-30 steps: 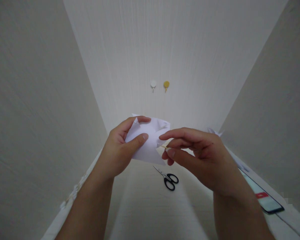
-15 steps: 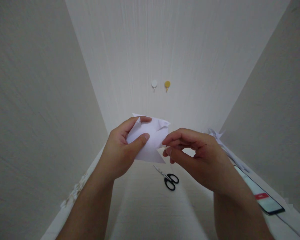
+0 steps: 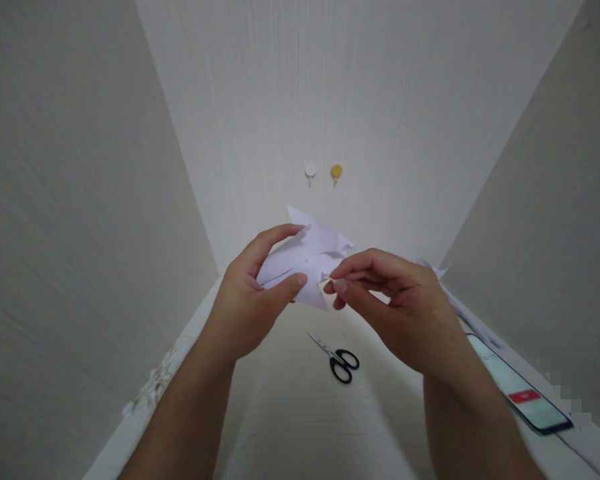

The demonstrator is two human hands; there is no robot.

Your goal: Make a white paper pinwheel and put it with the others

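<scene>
A white sheet of paper (image 3: 313, 267) with cut slits and pointed, partly folded corners is held up in front of me. My left hand (image 3: 250, 293) is closed on its left side, thumb on the near face and fingers behind. My right hand (image 3: 395, 300) pinches at the paper's right edge, thumb and forefinger closed. A small pale bit shows between those fingertips; I cannot tell whether it is a paper corner or a separate piece. Scissors (image 3: 337, 360) with black handles lie below the hands, blades pointing up and left.
A phone (image 3: 525, 393) with a lit screen lies at the right, a cable running from its lower end. White paper scraps (image 3: 435, 268) lie beyond it. Small white and brown bits (image 3: 155, 383) lie along the left edge. A white hook (image 3: 311, 171) and a yellow hook (image 3: 336, 172) are on the back wall.
The paper has tilted and turned, its top corner moving up and right, and slits now show on its left. My right fingertips have come up against its right edge.
</scene>
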